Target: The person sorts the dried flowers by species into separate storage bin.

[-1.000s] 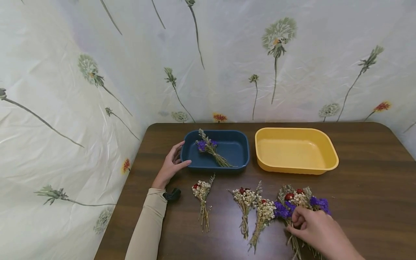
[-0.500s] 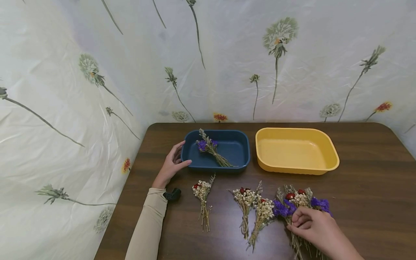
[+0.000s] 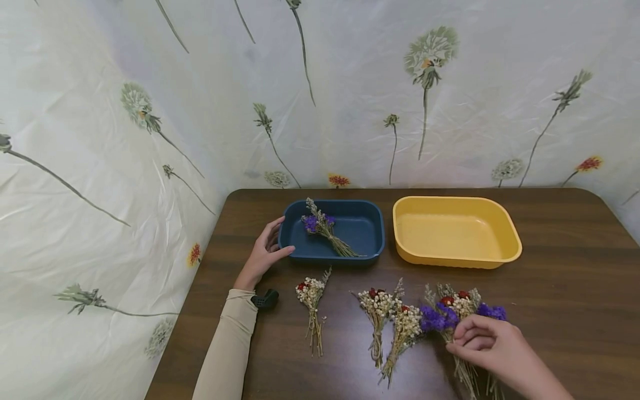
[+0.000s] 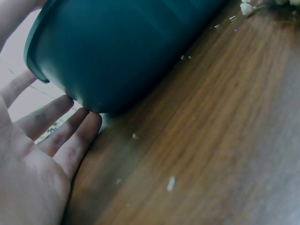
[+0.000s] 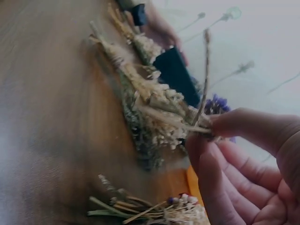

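My right hand pinches the tied stems of a small dried flower bouquet with purple blooms between thumb and forefinger. In the right wrist view a thin twig end sticks up from that pinch. My left hand spreads along the left end of a blue tray, thumb by its front rim and fingertips against the outer wall. Inside the tray lies another dried bouquet with purple flowers. Right behind the right hand, a bouquet with red and cream flowers and more purple blooms are partly hidden.
A yellow tray stands right of the blue one. Cream bouquets with red bits lie in front: one bouquet at left, a second bouquet beside a third bouquet. Crumbs dot the brown table; a flower-printed sheet hangs behind.
My right hand has shifted slightly right, drawing the purple bouquet with it; its stems now slant more. The left hand and both trays have stayed put.
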